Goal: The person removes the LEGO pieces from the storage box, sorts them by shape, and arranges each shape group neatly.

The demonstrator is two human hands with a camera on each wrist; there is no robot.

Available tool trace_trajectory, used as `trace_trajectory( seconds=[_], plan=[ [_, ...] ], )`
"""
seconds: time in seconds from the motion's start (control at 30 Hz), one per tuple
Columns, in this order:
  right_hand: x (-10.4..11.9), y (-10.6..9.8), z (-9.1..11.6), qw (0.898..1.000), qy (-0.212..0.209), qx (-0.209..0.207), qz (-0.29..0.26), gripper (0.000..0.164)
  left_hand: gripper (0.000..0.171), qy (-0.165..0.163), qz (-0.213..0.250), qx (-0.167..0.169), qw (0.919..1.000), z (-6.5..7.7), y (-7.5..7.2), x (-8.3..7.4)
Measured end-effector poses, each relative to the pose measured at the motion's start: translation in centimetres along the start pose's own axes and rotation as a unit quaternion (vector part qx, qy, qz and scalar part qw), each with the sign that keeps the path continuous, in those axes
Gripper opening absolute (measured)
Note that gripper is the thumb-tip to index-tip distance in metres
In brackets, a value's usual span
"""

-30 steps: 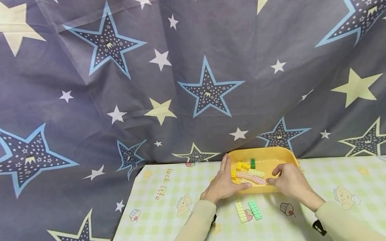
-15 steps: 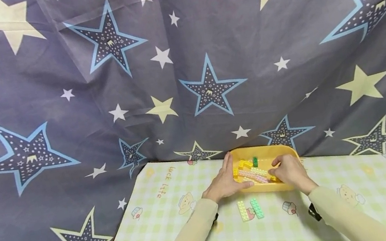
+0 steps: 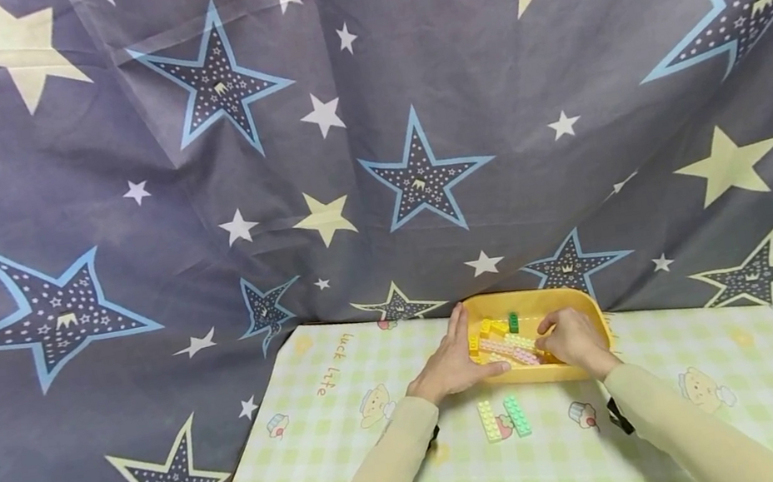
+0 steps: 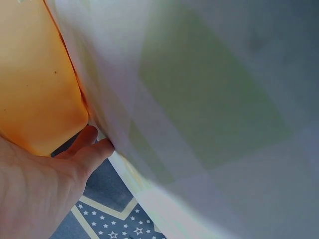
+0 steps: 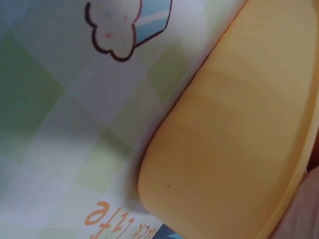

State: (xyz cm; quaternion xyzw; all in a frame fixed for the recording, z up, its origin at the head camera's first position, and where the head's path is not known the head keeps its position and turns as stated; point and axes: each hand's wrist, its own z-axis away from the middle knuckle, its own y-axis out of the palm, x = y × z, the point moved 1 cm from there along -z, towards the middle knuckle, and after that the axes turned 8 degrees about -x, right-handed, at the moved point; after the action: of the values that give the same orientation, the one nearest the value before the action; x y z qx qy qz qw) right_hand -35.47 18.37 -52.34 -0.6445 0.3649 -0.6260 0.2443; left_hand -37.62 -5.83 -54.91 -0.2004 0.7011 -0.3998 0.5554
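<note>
A yellow plastic bin (image 3: 551, 299) stands at the table's far side with building bricks inside. My left hand (image 3: 451, 361) holds its left end, thumb over the front rim and fingers along the side. In the left wrist view, those fingertips (image 4: 102, 148) reach around the bin's corner. My right hand (image 3: 573, 338) is down in the bin's right part, fingers bent beside the bricks; I cannot tell whether they pinch one. Inside lie long pink bricks (image 3: 506, 353), yellow bricks (image 3: 495, 328) and a dark green brick (image 3: 513, 323). The right wrist view shows mostly the bin's outer wall (image 5: 224, 134).
Before the bin, a pale yellow brick (image 3: 488, 421) and a mint green brick (image 3: 517, 416) lie side by side on the checked tablecloth (image 3: 559, 466). A dark star-patterned curtain (image 3: 366, 109) hangs right behind the table.
My right hand has shifted slightly within the bin, up from its front edge near the pink bricks. The left hand keeps its hold. The head view has turned a little.
</note>
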Motion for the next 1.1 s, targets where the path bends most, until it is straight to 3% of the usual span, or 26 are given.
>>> trace_trajectory(
  seconds=[0.47,1.1],
  plan=[
    [0.16,0.55,-0.41,0.999,0.010,0.039,0.000,0.017,0.130,-0.006,0.001,0.002,1.0000,0.12,-0.15,-0.15],
    [-0.02,1.03,-0.98,0.998,0.014,0.055,0.020,0.015,0.131,-0.012,0.000,0.003,0.9999,0.03,0.03,-0.10]
  ],
)
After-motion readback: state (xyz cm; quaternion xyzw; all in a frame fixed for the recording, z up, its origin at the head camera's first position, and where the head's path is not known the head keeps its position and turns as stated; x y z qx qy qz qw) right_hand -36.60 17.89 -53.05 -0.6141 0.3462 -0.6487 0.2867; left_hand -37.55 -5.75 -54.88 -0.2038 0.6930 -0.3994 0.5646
